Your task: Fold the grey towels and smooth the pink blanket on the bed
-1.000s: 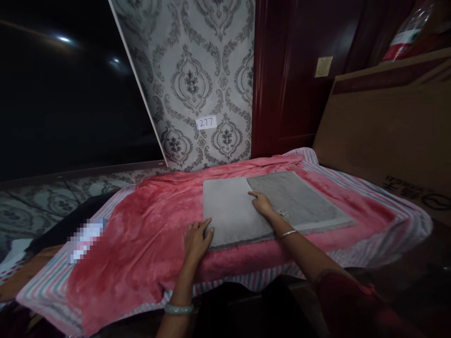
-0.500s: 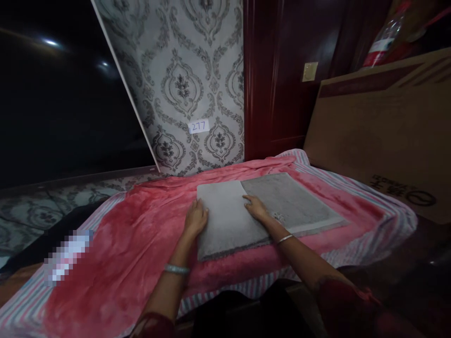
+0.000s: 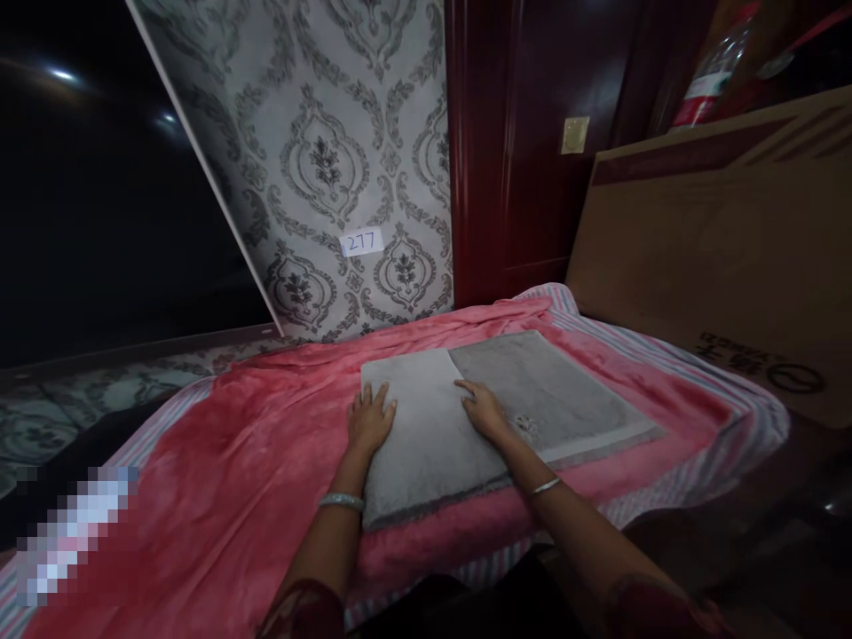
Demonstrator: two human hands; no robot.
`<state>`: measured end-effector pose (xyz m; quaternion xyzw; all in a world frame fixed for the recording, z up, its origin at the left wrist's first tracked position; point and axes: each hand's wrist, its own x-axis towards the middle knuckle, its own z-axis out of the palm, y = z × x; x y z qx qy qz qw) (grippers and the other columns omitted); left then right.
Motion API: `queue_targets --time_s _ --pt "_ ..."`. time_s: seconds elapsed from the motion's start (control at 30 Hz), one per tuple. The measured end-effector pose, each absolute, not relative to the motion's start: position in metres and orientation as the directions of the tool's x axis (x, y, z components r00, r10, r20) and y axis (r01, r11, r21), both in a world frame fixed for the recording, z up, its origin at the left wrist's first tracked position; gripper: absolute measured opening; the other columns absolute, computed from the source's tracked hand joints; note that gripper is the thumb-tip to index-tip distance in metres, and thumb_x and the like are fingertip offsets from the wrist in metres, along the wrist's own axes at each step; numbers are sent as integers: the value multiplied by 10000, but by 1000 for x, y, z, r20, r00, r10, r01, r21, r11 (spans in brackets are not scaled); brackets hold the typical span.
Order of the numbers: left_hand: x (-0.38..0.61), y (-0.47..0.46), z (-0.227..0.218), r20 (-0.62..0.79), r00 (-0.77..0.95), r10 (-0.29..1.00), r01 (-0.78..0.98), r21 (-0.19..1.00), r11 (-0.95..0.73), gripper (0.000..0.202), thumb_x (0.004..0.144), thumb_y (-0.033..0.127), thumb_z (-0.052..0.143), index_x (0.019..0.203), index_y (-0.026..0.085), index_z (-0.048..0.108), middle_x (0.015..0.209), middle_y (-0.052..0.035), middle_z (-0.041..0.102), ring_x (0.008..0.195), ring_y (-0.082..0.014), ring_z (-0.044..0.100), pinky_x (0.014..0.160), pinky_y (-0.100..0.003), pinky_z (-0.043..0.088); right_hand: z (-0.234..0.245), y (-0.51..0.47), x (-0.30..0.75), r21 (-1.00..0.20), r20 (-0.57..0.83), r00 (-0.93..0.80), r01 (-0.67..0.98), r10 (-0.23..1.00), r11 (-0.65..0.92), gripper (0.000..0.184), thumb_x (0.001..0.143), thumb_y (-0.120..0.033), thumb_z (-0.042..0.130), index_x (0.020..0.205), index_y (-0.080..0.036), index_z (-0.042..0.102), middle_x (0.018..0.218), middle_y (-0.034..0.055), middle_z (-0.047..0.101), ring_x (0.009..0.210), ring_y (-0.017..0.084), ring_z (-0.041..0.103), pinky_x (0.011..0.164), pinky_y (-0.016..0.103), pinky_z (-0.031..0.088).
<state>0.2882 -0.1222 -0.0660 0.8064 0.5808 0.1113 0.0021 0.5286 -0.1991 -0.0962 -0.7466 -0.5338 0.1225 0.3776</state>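
Note:
A grey towel [image 3: 413, 444] lies on a pink plush blanket, its left part folded over so that a lighter underside faces up. My left hand [image 3: 371, 419] lies flat across the towel's left edge, fingers spread. At the folded-over flap's right edge, my right hand [image 3: 484, 412] rests on the cloth with the index finger stretched out and the other fingers partly bent. The towel's darker right part [image 3: 552, 382] spreads out flat, with a small embroidered motif [image 3: 524, 427] beside my right wrist.
The pink blanket [image 3: 266, 461] has a striped border [image 3: 706, 475] hanging over the near edge. A large cardboard box [image 3: 698, 240] stands at the right, a bottle [image 3: 715, 75] behind it. Along the left is a dark screen [image 3: 113, 195]; patterned wallpaper [image 3: 326, 169] covers the back wall.
My left hand's fingers have spread out flat on the towel's left edge. My right hand stays by the flap's edge. The camera view has shifted slightly.

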Motion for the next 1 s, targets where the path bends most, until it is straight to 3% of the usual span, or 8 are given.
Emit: queue_targets --time_s 0.2,0.37,0.47,0.57,0.67,0.8,1.0 --pt "290 -128 -63 180 302 936 935 135 -327 587 971 498 364 1512 278 428 1620 -145 319 1448 -371 360 1156 -530 307 -95 -192 536 -742 275 387 667 880 -61 566 805 -58 475 1328 -189 649 1330 66 649 1238 172 573 1093 288 400" --pt "289 -128 -55 152 300 942 940 123 -319 584 968 504 362 1503 284 440 1614 -138 334 1432 -374 378 1135 -555 326 -97 -191 535 -739 231 413 663 881 -117 572 793 -51 482 1313 -211 660 1324 53 656 1218 174 591 1079 298 416" --pt "294 -119 -37 137 340 930 935 56 -350 549 961 527 357 1394 270 575 1503 -147 494 1392 -386 416 1112 -601 330 -98 -195 531 -726 229 415 676 881 -129 547 821 -69 485 1324 -206 652 1324 69 650 1209 179 592 1077 305 414" --pt "308 -103 -23 234 413 880 903 19 -428 505 973 468 345 1290 218 647 1392 -157 587 1395 -339 415 1147 -547 312 -99 -196 530 -732 250 420 671 873 -113 505 846 -109 499 1315 -213 657 1312 68 655 1212 180 586 1072 310 417" --pt "323 -89 -28 200 439 876 890 37 -454 549 969 466 368 1416 190 530 1517 -162 471 1459 -313 341 1183 -510 275 -99 -195 532 -739 265 409 668 873 -88 468 859 -165 539 1310 -210 656 1300 75 661 1185 191 599 1055 330 432" --pt "333 -80 -47 116 397 910 914 33 -403 659 971 534 320 1523 180 390 1621 -179 300 1512 -351 223 1198 -570 208 -99 -196 534 -731 258 392 676 883 -87 488 845 -143 562 1320 -220 647 1302 71 658 1183 193 599 1060 334 426" --pt "330 -79 -52 104 405 908 911 37 -411 649 967 554 316 1540 253 371 1627 -152 299 1512 -352 227 1194 -577 213 -94 -196 531 -739 226 413 663 882 -121 493 849 -134 563 1324 -240 644 1317 67 649 1187 197 598 1050 332 432"
